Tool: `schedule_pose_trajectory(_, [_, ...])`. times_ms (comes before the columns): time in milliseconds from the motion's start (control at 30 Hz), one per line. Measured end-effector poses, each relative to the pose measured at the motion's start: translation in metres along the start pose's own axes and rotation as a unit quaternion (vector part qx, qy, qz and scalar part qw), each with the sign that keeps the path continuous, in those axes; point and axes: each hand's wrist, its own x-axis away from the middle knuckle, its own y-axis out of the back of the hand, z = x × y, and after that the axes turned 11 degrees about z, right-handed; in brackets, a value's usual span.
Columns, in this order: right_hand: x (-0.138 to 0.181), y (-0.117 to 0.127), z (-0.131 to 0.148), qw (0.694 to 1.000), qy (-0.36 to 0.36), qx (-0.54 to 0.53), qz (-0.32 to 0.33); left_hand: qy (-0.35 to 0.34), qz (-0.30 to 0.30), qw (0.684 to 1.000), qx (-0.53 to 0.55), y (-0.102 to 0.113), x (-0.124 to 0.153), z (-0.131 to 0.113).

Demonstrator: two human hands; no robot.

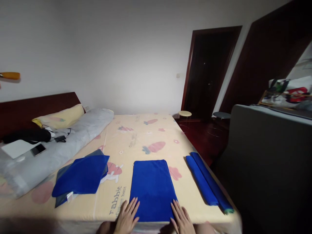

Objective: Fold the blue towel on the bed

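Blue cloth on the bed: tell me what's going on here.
A person's two hands lie flat on the near end of a folded rectangular blue cloth spread on the cream carrot-print bedsheet, left hand at its left corner, right hand at its right. A looser pile of blue cloths sits to the left, two rolled blue cloths to the right.

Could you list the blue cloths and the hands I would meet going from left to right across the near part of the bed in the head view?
Loose pile of blue cloths → left hand → flat folded blue cloth → right hand → two rolled blue cloths.
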Motion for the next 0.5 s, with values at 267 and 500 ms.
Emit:
schedule_pose_trajectory(267, [-0.072, -0.013, 0.052, 0.987, 0.002, -0.12, 0.103, 0.073, 0.028, 0.99, 0.118, 0.008, -0.079, -0.068])
schedule_pose_trajectory(500, [-0.056, -0.034, 0.016, 0.96, -0.09, -0.182, 0.192, 0.133, 0.125, 0.963, 0.199, -0.014, -0.064, -0.043])
